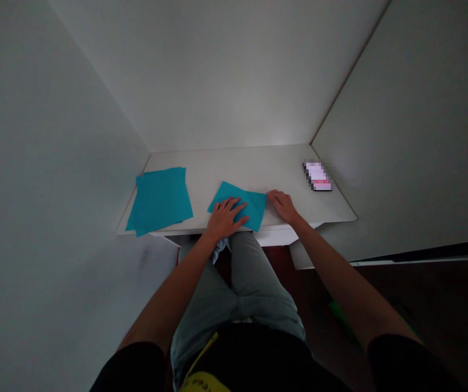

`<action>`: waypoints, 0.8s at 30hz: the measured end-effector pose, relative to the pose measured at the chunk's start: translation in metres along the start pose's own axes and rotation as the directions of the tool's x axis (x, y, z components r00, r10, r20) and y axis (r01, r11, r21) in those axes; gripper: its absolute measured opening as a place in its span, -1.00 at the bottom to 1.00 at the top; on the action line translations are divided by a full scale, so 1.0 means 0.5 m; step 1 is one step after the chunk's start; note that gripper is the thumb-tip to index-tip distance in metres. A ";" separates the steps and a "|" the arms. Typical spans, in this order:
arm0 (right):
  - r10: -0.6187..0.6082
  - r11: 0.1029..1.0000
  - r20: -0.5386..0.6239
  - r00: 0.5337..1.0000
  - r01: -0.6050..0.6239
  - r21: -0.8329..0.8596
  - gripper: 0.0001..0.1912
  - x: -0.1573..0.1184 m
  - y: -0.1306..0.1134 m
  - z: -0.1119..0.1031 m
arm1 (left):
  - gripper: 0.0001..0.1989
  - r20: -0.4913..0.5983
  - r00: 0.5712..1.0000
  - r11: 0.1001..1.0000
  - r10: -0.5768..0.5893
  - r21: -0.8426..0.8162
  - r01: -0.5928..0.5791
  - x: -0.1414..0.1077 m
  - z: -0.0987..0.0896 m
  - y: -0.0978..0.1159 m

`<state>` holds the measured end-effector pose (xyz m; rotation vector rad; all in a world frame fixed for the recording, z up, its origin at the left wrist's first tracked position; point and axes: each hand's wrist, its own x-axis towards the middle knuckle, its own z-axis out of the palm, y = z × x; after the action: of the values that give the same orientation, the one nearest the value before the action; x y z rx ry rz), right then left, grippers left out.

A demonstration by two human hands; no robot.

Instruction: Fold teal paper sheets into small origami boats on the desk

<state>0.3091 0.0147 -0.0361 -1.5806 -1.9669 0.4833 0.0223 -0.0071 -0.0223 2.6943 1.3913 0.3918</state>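
- The left hand [225,219] is laid flat, fingers spread, on the lower left part of a teal paper sheet [239,204].
- The right hand [283,206] is held palm down, its fingertips [270,196] placed at the sheet's right edge.
- The hands are apart, the sheet lying between them; neither is clamped on it.
- The sheet is placed near the front edge of the white surface [234,163].
- A stack of teal paper [160,198] is placed at 9 o'clock from the hands, well apart.
- A phone [318,176], its screen pixelated, is lying at 2 o'clock from the right hand.
- A crumpled light-blue cloth [220,251] is seen at 6 o'clock from the left hand, against the person's thigh [250,272].
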 end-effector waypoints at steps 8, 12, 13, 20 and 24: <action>-0.229 0.962 0.146 0.962 0.246 -0.117 -0.52 -0.025 -0.068 0.029 | -0.52 -0.068 0.997 0.971 -0.035 -0.239 0.018 0.003 0.004 -0.006; -0.234 0.946 0.187 0.954 0.268 -0.183 -0.52 -0.022 -0.070 0.035 | -0.57 -0.152 0.960 0.920 -0.235 -0.353 0.169 0.008 0.010 -0.027; -0.240 0.943 0.198 0.950 0.276 -0.186 -0.51 -0.020 -0.066 0.033 | -0.56 -0.184 0.930 0.905 -0.317 -0.353 0.238 0.011 0.010 -0.034; -0.229 0.954 0.205 0.952 0.262 -0.149 -0.64 0.003 -0.066 0.027 | -0.25 -0.196 0.838 0.843 -0.510 -0.307 0.441 0.032 0.016 -0.081; -0.215 0.964 0.171 0.961 0.237 -0.119 -0.67 0.011 -0.072 0.040 | -0.12 -0.165 0.896 0.854 -0.413 -0.411 0.319 0.020 0.016 -0.085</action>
<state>0.2680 0.0128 -0.0289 -1.4096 -2.3130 0.3954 -0.0036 0.0259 -0.0362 2.0666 1.6533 0.8788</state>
